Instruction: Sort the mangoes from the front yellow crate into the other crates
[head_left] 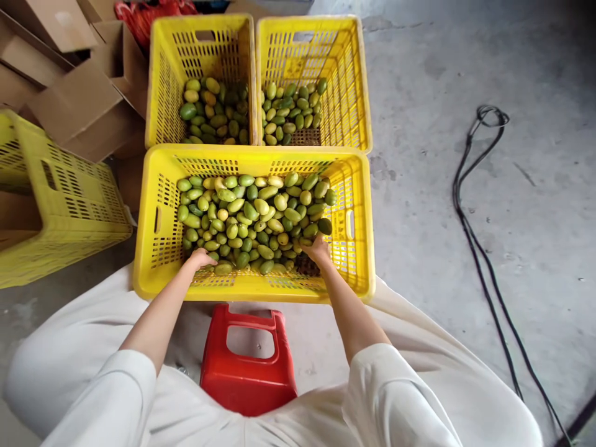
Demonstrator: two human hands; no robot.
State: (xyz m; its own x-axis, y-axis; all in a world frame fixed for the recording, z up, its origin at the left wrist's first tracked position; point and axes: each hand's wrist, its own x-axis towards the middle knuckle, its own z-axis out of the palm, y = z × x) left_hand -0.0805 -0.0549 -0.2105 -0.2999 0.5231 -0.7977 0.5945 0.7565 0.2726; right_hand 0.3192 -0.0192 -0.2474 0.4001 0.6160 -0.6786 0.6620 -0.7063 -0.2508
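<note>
A large yellow plastic crate point(153, 217) stands in front of me, holding many small green and yellow-green fruits point(254, 214). My left hand point(201, 257) reaches into its near left corner, fingers curled down onto the fruits. My right hand point(316, 249) is in the near right part of the crate, fingers bent among the fruits. What either hand grips is hidden by the hand itself. Both arms wear white sleeves.
Two more yellow crates point(161, 81) point(358, 87) stand side by side behind, each with several similar fruits. A red plastic stool point(246, 366) sits between my knees. An overturned yellow crate point(56, 198) and cardboard boxes point(79, 99) lie left. A black cable point(479, 248) runs over the concrete floor at right.
</note>
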